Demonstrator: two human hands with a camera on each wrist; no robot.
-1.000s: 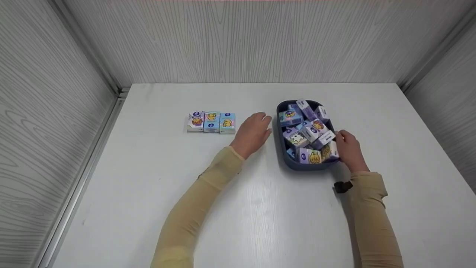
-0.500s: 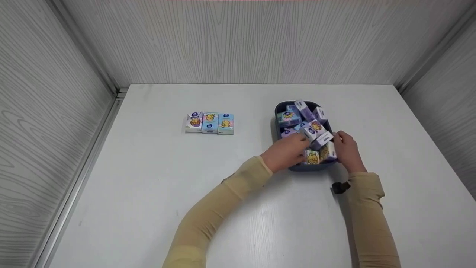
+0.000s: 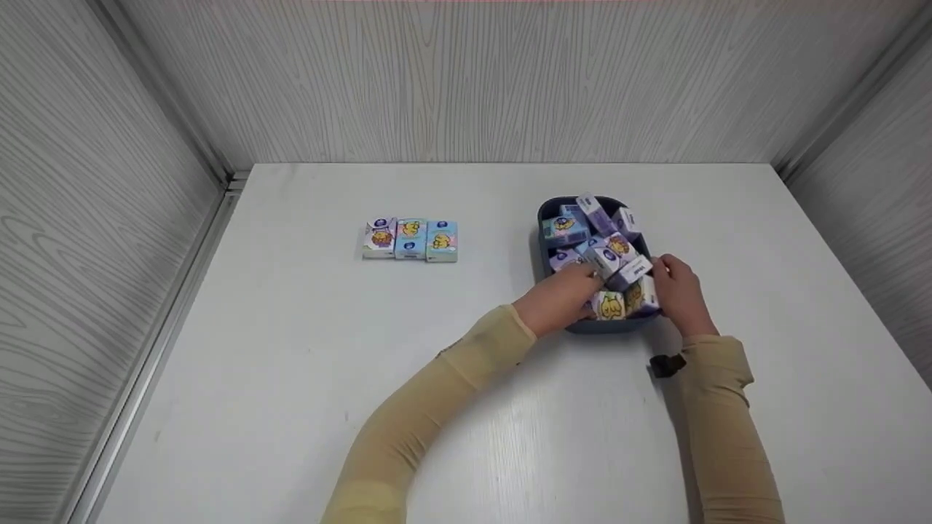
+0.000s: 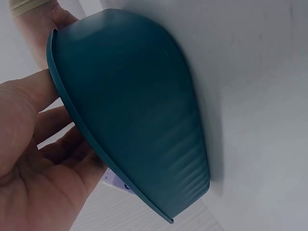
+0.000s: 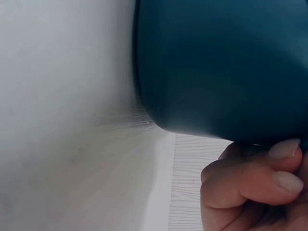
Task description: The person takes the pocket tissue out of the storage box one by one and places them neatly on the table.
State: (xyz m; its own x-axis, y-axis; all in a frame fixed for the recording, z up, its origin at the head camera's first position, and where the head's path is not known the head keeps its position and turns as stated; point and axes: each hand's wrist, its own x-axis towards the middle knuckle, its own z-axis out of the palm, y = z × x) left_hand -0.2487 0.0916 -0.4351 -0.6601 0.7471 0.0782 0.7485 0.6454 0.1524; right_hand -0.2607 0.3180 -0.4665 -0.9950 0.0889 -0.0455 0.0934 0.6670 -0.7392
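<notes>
Bin of small boxes, attended by two hands

Near: beige sleeves, both arms; small black item beside the right cuff; white table beneath
Next: left hand, fingers dipped over the bin's left rim among boxes, tips hidden, cannot tell if apart or clamped; right hand, fingers curled on the right rim; bin, dark blue-green, upright on table, heaped with boxes
Beyond, left: three boxes, side by side, touching
Far: wood-grain panel
</notes>
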